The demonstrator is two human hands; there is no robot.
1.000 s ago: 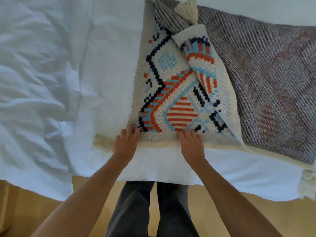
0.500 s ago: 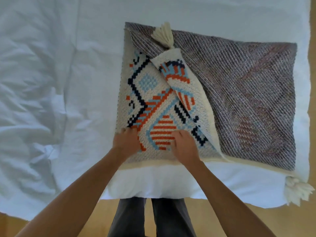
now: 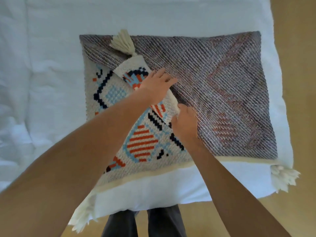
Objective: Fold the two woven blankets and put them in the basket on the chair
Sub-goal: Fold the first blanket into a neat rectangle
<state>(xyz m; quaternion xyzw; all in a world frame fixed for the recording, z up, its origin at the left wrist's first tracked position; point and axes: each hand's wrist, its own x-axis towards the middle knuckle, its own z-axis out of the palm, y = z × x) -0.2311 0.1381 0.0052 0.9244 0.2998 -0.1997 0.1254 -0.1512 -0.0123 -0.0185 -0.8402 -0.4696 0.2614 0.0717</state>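
Left hand (image 3: 158, 86) lies with fingers spread flat on the cream, orange-and-blue patterned woven blanket's (image 3: 142, 142) folded flap; right hand (image 3: 185, 119) pinches that flap's edge

Both forearms cover part of the blanket (image 3: 222, 86) pattern near the bed's (image 3: 51, 65) near edge. The right hand (image 3: 185, 122) hides the flap's edge. The bed runs past the frame's left and top.

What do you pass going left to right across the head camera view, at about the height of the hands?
Rumpled white bedding → colourful patterned face of the blanket → left hand → right hand → grey reverse side of the blanket → wooden floor.
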